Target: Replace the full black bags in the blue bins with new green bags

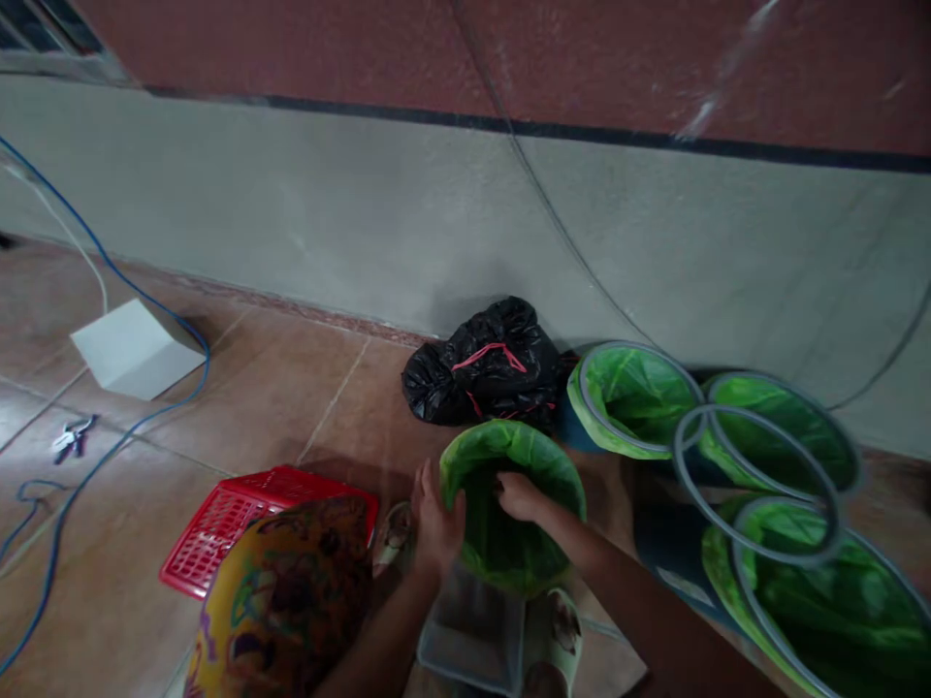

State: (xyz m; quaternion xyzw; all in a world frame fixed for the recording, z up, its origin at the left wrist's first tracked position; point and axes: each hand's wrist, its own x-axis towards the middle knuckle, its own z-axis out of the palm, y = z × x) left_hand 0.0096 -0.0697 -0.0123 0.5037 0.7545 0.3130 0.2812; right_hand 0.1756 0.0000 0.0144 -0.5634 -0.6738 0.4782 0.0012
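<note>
A bin lined with a green bag [534,441] stands in front of me, the bag folded over its rim. My left hand [437,523] lies along the bin's left edge, fingers stretched out and thumb apart, touching the outside of the bag. Inside the bin, my right hand [520,496] has its fingers curled together against the liner; whatever they may hold is hidden. Below the bin, between my feet, sits a clear plastic box [472,645]. This bin shows no grey ring on its rim.
To the right stand three green-lined bins with grey rims [644,347]; a loose grey ring [678,456] rests across them. A black garbage bag [501,373] leans by the wall. Leftward are a red basket [210,543], blue cable [116,456], pliers-like tool [73,438] and white folded panel [135,349].
</note>
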